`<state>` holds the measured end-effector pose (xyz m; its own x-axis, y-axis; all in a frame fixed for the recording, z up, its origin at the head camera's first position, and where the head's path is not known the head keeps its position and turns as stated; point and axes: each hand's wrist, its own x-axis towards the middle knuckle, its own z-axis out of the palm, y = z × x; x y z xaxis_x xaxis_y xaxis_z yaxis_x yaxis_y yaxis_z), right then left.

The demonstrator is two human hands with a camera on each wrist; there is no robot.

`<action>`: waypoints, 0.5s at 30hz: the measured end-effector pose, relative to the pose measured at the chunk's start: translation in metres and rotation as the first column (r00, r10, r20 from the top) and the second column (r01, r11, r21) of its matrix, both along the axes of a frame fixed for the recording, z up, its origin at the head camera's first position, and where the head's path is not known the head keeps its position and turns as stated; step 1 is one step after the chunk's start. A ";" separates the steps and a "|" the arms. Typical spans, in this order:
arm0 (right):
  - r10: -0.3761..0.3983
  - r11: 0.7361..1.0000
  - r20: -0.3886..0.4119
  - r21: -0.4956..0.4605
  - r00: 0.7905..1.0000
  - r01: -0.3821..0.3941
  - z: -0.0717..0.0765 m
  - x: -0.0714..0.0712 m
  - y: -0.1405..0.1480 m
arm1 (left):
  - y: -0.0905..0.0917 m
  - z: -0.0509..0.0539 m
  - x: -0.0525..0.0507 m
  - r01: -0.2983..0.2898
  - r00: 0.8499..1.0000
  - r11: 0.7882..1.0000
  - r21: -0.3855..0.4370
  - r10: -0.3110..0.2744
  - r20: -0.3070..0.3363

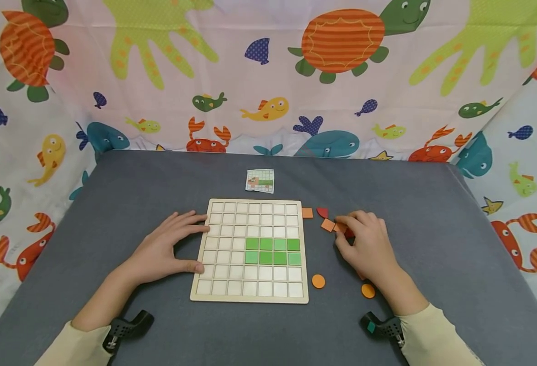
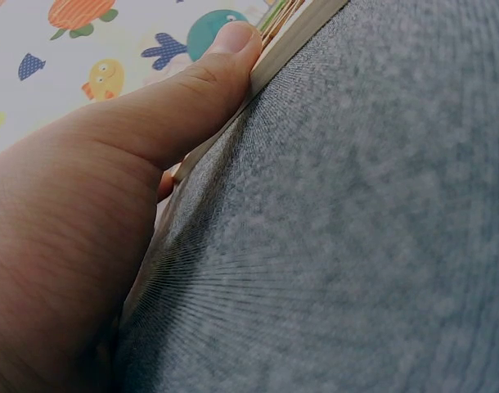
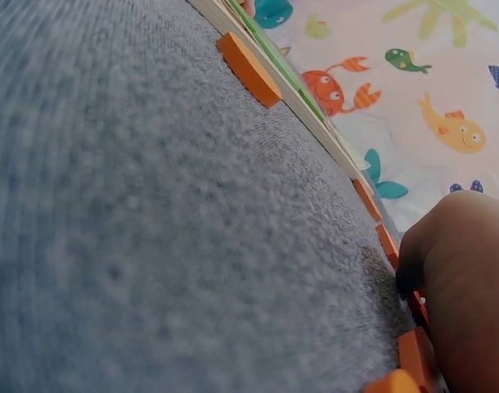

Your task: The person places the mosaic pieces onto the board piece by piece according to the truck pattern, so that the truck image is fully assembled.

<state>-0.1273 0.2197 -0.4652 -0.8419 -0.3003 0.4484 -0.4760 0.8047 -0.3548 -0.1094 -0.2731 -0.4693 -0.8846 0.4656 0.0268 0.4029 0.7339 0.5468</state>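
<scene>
A wooden grid board (image 1: 222,273) lies on the table, with two rows of green square tiles (image 1: 265,258) in its right half. At the board's left edge rests my left hand (image 1: 160,249), its thumb (image 2: 217,70) on the rim and its other fingers reaching along the side. To the right of the board, my right hand (image 1: 367,247) has its thumb and index finger about an orange square tile (image 1: 340,227). Another orange tile (image 1: 327,225) lies beside it. In the right wrist view, the hand (image 3: 470,278) hides most of its fingertips.
Near the board's upper right corner are an orange square (image 1: 307,213) and a red piece (image 1: 322,212). Two orange discs, one nearer the board (image 1: 318,281) and one by the right wrist (image 1: 368,291), lie on the grey cloth (image 1: 259,335). A small pattern card (image 1: 259,181) lies behind the board.
</scene>
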 end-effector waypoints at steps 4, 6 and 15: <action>0.000 1.000 0.008 -0.017 1.000 0.001 0.000 0.000 0.000 | 0.000 0.000 0.000 0.003 1.000 1.000 -0.001 -0.003 -0.006; 0.002 1.000 0.007 -0.023 1.000 -0.002 0.000 0.000 -0.001 | 0.000 -0.001 0.000 0.004 1.000 1.000 0.001 -0.004 -0.009; 0.014 0.998 -0.016 -0.054 1.000 -0.015 -0.001 -0.001 -0.001 | 0.000 0.001 0.001 0.011 1.000 1.000 0.006 -0.011 -0.019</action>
